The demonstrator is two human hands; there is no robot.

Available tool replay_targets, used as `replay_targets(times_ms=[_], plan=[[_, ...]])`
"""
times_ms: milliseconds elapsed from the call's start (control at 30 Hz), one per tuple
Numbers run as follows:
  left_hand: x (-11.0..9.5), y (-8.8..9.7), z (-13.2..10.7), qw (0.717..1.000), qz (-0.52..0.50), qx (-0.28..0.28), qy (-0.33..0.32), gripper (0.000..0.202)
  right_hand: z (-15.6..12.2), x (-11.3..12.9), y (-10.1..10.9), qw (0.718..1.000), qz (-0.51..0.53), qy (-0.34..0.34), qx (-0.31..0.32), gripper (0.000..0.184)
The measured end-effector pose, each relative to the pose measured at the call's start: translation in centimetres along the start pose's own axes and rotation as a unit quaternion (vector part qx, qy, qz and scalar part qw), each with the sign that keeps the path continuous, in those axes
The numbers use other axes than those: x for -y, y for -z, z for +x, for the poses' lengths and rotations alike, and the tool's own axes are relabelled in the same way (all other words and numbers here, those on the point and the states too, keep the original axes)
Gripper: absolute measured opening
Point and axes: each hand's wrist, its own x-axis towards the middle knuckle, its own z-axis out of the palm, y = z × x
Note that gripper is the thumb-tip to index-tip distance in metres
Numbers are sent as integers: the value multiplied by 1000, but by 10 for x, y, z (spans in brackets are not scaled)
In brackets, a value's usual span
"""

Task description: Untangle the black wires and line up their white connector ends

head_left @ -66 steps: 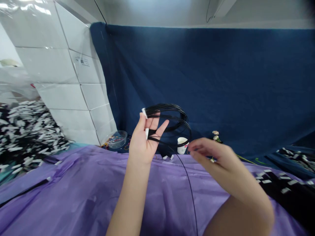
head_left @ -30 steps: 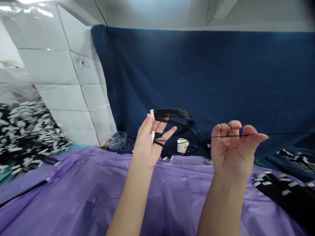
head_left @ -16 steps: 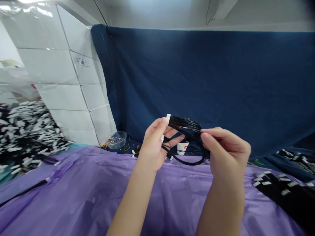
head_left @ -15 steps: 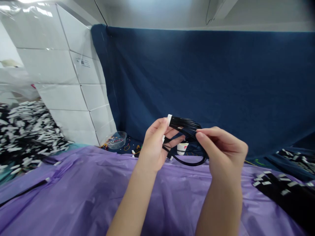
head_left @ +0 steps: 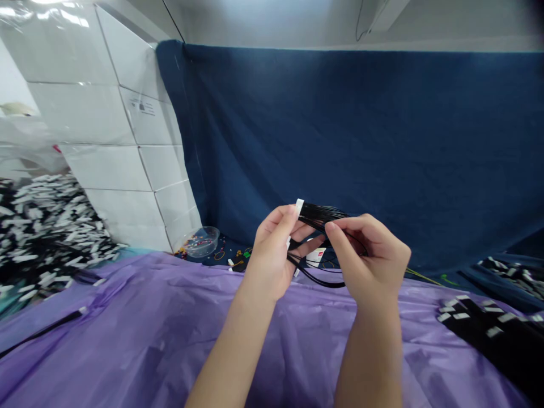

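Note:
A looped bundle of thin black cords [head_left: 322,213] hangs in the air between my two hands. White bands [head_left: 299,208] wrap its ends. My left hand [head_left: 277,245] pinches the banded end between thumb and forefinger, while its other fingers spread under the strands and a second white end shows by the palm. On the other side, my right hand [head_left: 369,258] closes thumb and fingers on the strands near the bend of the loop. Part of the loop is hidden behind the right fingers.
A purple sheet [head_left: 161,334] covers the surface before me. More black cord bundles with white ends lie in a heap [head_left: 55,226] at left and a stack [head_left: 480,323] at right. Behind are a clear bowl [head_left: 202,242], a white cup [head_left: 315,255], white boxes [head_left: 119,167] and a blue curtain [head_left: 340,130].
My right hand has moved left along the strands, closer to my left hand. The left hand has shifted slightly right with the banded end still in it.

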Motion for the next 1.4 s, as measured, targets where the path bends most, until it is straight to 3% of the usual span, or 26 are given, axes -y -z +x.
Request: replay_targets(times_ms=[167,567,833,1067,1400], plan=[[0,-2,0,1000,-3,2,-6,17,1,5,2,997,-53,42,24,13],[2,-3,0,1000,-2,-4,-23,17,0,11,3,994,-88,58,12,16],[3,-5,-1,1000,0,-5,-31,18,0,13,3,996,-79,45,13,17],[3,-2,0,999,13,-5,-29,19,0,11,6,997,-35,19,59,15],[4,-4,0,999,27,3,-28,18,1,9,6,996,-35,10,77,13]])
